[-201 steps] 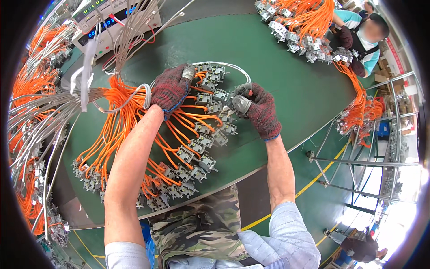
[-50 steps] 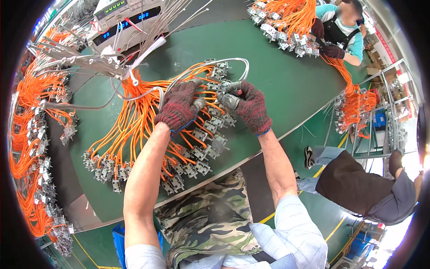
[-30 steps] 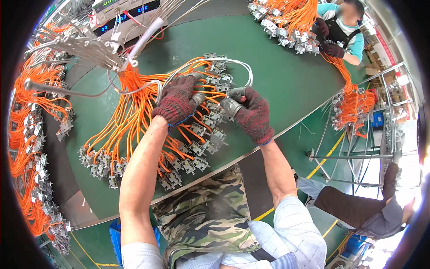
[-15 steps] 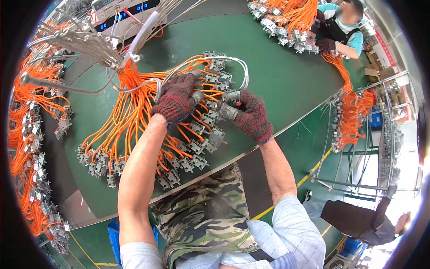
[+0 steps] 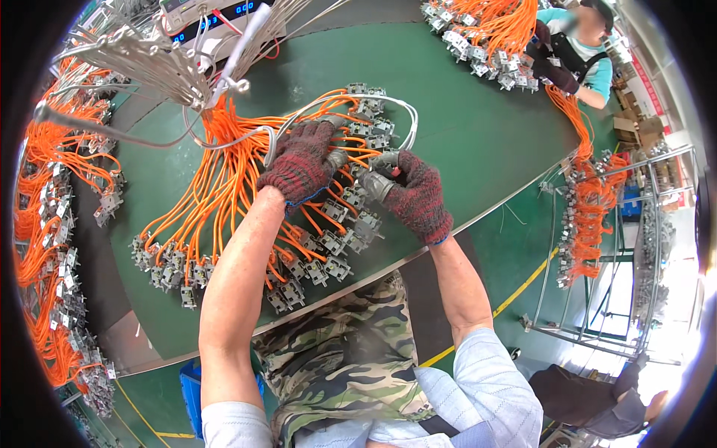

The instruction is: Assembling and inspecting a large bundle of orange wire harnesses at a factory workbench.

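My left hand (image 5: pixel 305 158), in a dark red and grey knitted glove with coated fingertips, rests over the fan of orange cables (image 5: pixel 193 196). Its fingers curl over some cables, with the thumb to the right. To its right, my right hand (image 5: pixel 414 190), gloved alike, pinches the end of a looping grey cable (image 5: pixel 413 123) beside the metal connectors. The fingertips hide what exactly sits in the pinch. Small silvery connectors (image 5: pixel 328 243) end the orange cables and lie in an arc around both hands.
A bundle of thin grey wires (image 5: pixel 142 67) rises at the back left, near a powered instrument (image 5: pixel 213 24) with blue digits. More cable bundles (image 5: pixel 52 261) hang on the left. Across the green table (image 5: pixel 463 149) a co-worker (image 5: pixel 575 48) handles another bundle. A metal rack (image 5: pixel 597 328) stands right.
My right hand has shifted very slightly toward the near left; my left hand barely moves. The co-worker's arms have shifted, and the person at the lower right has moved lower in view.
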Motion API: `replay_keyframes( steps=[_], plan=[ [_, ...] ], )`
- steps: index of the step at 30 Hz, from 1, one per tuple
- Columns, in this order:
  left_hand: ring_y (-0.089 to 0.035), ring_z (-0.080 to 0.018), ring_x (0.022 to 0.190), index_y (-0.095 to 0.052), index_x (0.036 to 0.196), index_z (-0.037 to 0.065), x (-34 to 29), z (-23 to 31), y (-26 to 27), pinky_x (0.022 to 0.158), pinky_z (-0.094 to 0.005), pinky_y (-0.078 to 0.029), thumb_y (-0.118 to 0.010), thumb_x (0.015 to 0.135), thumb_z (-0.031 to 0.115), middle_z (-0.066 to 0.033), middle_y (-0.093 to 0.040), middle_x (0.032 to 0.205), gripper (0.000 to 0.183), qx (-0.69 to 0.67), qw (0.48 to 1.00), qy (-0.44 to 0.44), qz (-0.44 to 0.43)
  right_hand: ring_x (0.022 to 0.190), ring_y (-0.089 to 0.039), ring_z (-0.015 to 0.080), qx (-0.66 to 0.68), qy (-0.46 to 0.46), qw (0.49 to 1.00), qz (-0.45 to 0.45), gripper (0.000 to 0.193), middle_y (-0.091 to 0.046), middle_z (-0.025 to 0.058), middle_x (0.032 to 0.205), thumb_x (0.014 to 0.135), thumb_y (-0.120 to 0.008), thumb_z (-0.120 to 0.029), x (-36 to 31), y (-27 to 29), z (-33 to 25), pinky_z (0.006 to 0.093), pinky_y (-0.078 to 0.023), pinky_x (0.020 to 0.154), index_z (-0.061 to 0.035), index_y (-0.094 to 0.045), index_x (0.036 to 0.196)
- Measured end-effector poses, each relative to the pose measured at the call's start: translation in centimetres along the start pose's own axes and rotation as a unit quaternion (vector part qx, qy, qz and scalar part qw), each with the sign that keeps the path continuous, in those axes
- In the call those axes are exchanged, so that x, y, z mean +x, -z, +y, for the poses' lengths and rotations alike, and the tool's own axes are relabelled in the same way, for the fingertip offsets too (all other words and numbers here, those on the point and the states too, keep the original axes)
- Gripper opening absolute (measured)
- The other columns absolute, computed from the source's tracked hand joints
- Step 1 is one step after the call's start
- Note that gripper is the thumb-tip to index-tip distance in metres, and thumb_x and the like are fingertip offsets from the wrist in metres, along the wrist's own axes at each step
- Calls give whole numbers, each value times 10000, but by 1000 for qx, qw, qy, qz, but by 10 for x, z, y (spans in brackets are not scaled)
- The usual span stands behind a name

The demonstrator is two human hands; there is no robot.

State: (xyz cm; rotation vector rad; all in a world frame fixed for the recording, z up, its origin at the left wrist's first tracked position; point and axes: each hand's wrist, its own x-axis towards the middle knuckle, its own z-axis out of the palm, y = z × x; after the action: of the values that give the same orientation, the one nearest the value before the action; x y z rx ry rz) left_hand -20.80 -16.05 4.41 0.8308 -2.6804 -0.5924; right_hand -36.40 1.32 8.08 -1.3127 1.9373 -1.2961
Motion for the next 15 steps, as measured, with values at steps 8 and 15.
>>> replay_keyframes(
  steps=[8,15],
  plan=[
    [-522,-412,1342,-532,1486,118,0,2,0,1164,-538,-382,-649,990,370,-186,-618,1356,568,6,1000,-3,-2,782,-602,67,31,41,999,10,244,-676,0,820,874,-831,-102,-4,1,3,291,-554,712,-8,-750,1083],
    [-516,-418,1358,-546,1467,141,-2,-5,-5,1160,-542,-385,-653,990,356,-184,-604,1379,534,-10,1000,-7,17,753,-649,98,45,-7,995,84,252,-747,60,869,866,-841,-101,-29,8,5,309,-561,684,-5,-746,1079]
  ],
)
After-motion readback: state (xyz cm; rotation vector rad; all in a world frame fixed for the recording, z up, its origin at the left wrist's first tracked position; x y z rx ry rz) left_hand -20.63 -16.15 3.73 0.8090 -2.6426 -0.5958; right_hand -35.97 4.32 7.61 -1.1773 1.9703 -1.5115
